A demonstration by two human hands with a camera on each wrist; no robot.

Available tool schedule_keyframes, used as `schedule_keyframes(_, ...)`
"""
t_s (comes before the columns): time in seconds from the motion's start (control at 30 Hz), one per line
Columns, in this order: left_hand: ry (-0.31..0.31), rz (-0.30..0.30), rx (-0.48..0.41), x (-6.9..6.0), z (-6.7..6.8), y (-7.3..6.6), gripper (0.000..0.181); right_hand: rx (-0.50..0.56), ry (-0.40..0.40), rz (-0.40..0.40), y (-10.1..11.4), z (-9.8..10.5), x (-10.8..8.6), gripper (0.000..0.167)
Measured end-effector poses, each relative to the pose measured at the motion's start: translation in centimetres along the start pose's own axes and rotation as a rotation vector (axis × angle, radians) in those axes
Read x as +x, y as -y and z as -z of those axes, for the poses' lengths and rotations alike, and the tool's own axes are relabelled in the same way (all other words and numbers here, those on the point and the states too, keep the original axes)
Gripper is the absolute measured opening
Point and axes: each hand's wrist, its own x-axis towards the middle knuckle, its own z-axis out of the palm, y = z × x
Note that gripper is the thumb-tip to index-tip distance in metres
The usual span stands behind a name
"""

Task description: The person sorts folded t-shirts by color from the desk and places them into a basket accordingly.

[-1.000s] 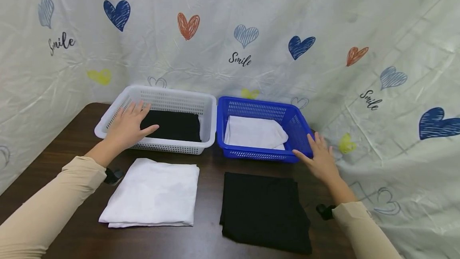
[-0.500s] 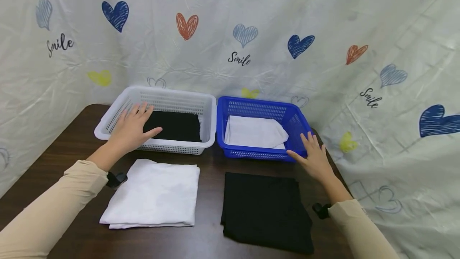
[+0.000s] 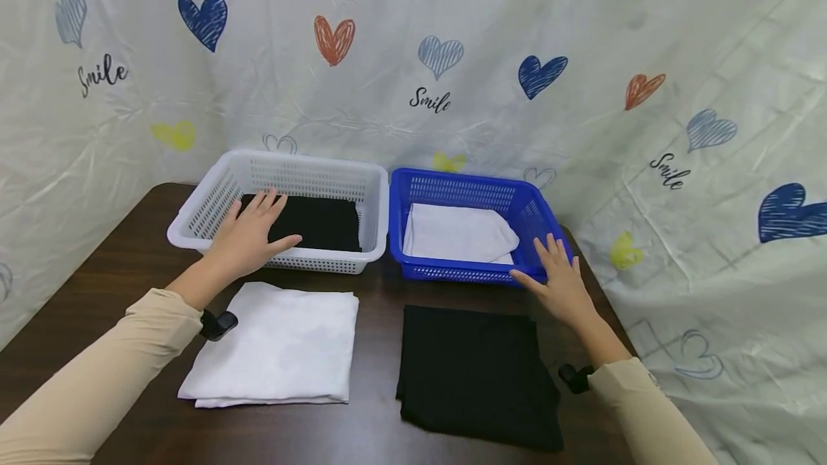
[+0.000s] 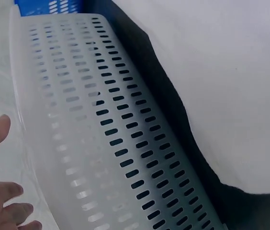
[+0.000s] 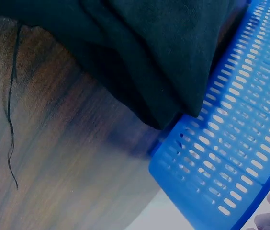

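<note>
My left hand [image 3: 248, 239] hovers with spread fingers over the near left part of a white plastic basket [image 3: 336, 169]. Inside that basket lies a folded black cloth [image 3: 319, 223], partly hidden by the hand. My right hand [image 3: 561, 284], fingers also spread, is at the near right corner of a blue plastic basket [image 3: 465, 184]; whether it touches the rim I cannot tell. A folded white cloth [image 3: 455, 233] lies in the blue basket. In front of the white basket is a larger folded white cloth [image 3: 284, 346], and in front of the blue one a folded black cloth [image 3: 474, 375].
Both baskets stand side by side at the back of a dark wooden table [image 3: 381, 415]. A white curtain [image 3: 375, 106] printed with hearts hangs close behind them and along the right side. A loose dark thread [image 5: 11, 129] trails from the black cloth in the right wrist view.
My left hand has shifted a little to the right over the white basket. The right hand has moved slightly left along the blue basket's corner. Baskets and cloths stay in place.
</note>
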Motion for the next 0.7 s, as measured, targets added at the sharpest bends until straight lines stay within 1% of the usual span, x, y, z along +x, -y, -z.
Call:
schedule_keyframes(0.17, -0.011, -0.013, -0.003, -0.1, -0.7, -0.4, 0.087, 0.008, 0.009, 0.01, 0.5, -0.5, -0.1, 0.095)
schedule_keyframes(0.33, -0.017, -0.025, -0.019, -0.3, -1.0, -1.3, 0.087, -0.002, 0.005, 0.021, 0.8, -0.9, -0.2, 0.095)
schedule_keyframes(0.53, -0.017, -0.051, -0.013, -0.3, -1.6, -2.4, 0.087, -0.007, 0.014, 0.011, 1.0, -0.6, -0.8, 0.097)
schedule_keyframes(0.7, -0.015, -0.07, -0.003, -0.4, -1.8, -2.9, 0.081, -0.014, 0.023, 0.02, 1.2, -0.6, -1.2, 0.096)
